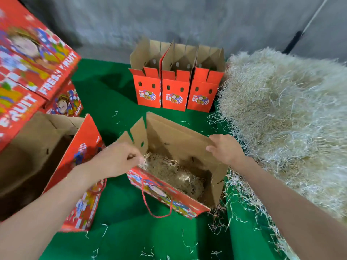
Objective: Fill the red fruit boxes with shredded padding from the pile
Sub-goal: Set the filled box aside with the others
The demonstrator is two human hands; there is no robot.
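Head view: red box [180,201] holds shredded padding [169,171]; left grip [120,158] pinches some, right grip [225,149] spread on flap [178,132].

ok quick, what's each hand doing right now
Left hand: curled, pinching padding strands over the open box.
Right hand: open, resting on that box's back flap.

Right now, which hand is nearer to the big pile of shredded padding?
Right. The right hand is at the open box's right wall, next to the pile; the left hand is at its left flap, across the box.
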